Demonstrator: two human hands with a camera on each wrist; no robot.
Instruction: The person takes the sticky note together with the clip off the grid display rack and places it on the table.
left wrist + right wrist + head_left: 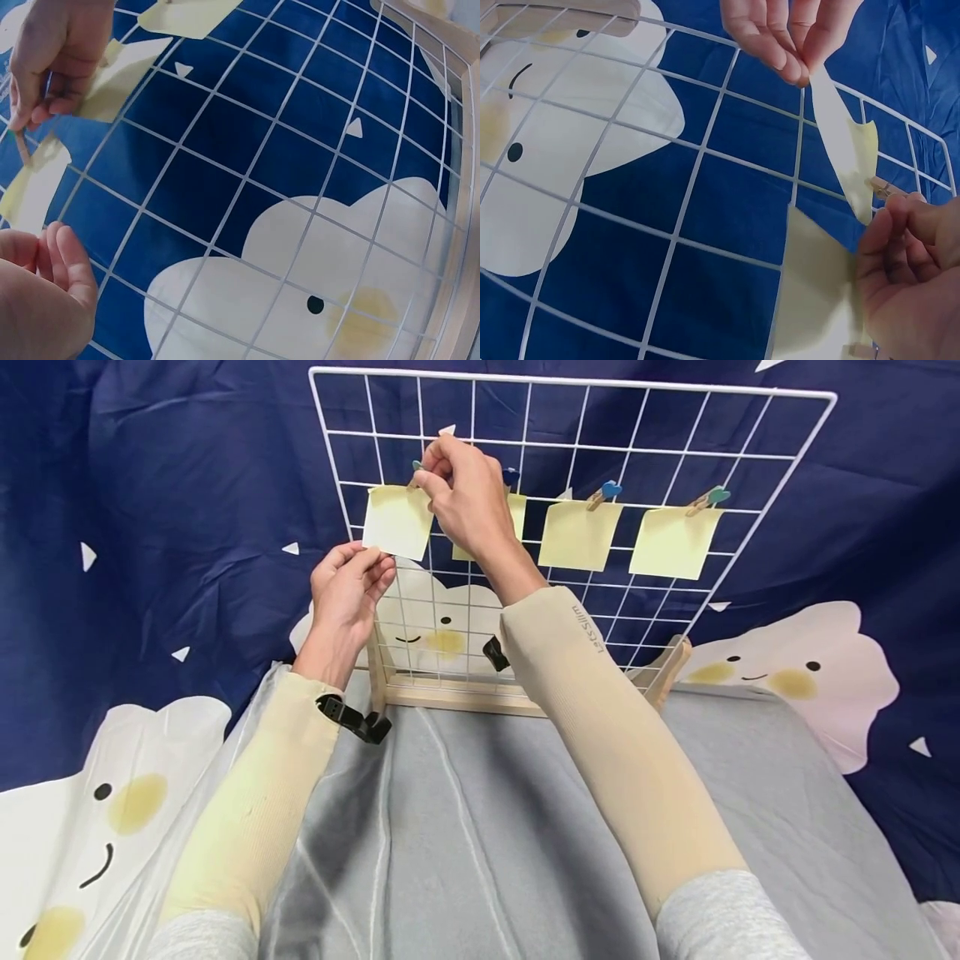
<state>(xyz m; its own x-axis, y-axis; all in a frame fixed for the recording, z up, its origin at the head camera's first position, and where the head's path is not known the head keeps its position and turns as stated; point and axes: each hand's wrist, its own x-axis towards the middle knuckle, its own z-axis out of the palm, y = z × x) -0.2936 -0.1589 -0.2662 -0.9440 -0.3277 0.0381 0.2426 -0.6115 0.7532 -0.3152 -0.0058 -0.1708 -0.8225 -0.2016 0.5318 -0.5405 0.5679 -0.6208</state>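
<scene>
Two arms reach toward a white wire grid. The right hand, higher, pinches a green-topped clothespin on the leftmost yellow note's top edge; the left hand pinches its lower corner. The neighbouring note — behind the right hand — is partly hidden.

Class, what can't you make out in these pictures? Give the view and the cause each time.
Head view: most of the second note from the left, behind the right hand.
Left wrist view: top of the third note, cut off by the upper edge.
Right wrist view: green end of the held clip, behind the right hand.
Same view: part of the left hand, beyond the upper edge.
</scene>
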